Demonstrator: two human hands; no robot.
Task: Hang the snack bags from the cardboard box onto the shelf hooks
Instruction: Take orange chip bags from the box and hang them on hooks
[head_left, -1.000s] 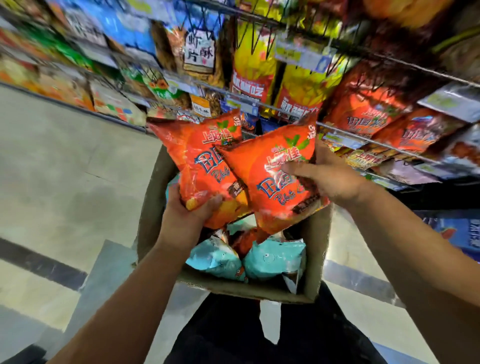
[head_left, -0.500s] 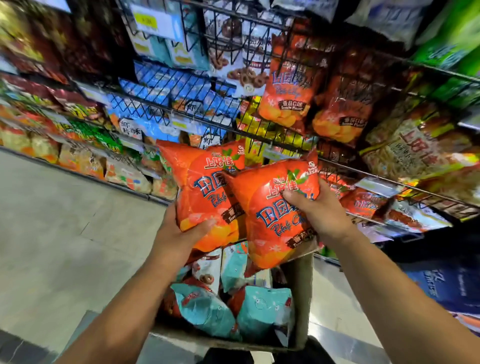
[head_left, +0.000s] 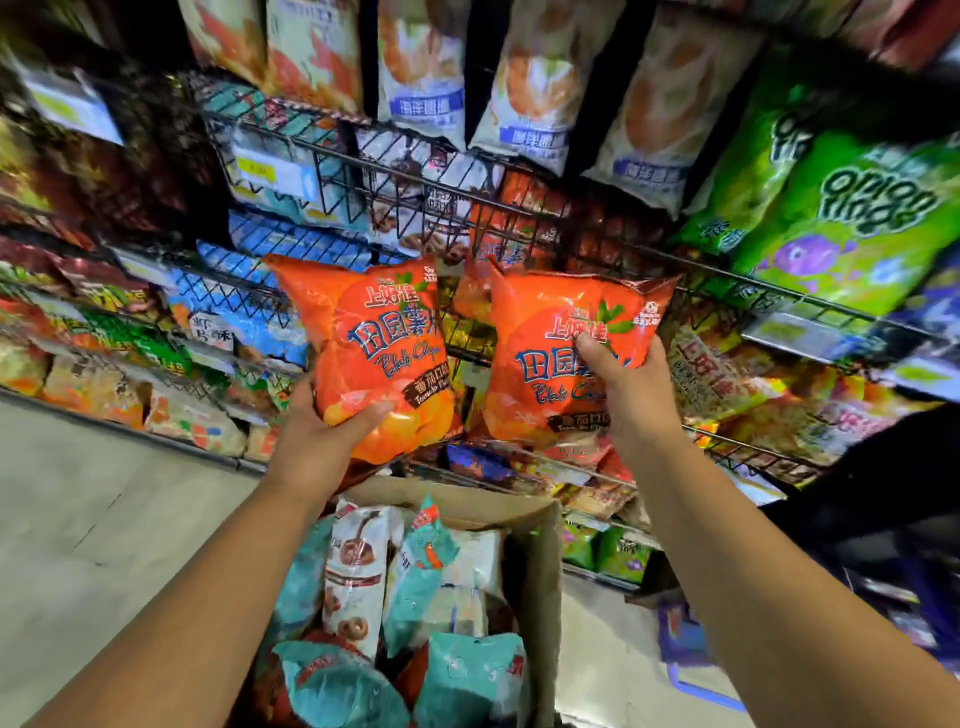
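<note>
Left hand (head_left: 322, 436) had its grip clamped on the lower edge of an orange chip bag (head_left: 374, 353), thumb across the front, fingers hidden behind. The bag stood upright, lifted clear of the cardboard box (head_left: 535, 561).

Right hand (head_left: 623, 384) had its grip clamped on a second orange chip bag (head_left: 550, 364), thumb pressed on the front near the middle, fingers wrapped around the right edge. This bag also stood upright, just beside the first, with a narrow gap between the two.

Both bags were held up in front of the wire shelf (head_left: 467, 202); directly beyond the grips hung orange bags of like colour, partly hidden. Whether either bag touched a hook could not be told.

Below and between the two grips sat the box, open at the top, with teal snack bags (head_left: 467, 670) and a white bag printed with brown rings (head_left: 356, 577) inside. Above the right grip hung pale bags (head_left: 540, 83); up and to its right, green bags (head_left: 852, 218). Grey floor (head_left: 104, 519) lay left of the left grip.
</note>
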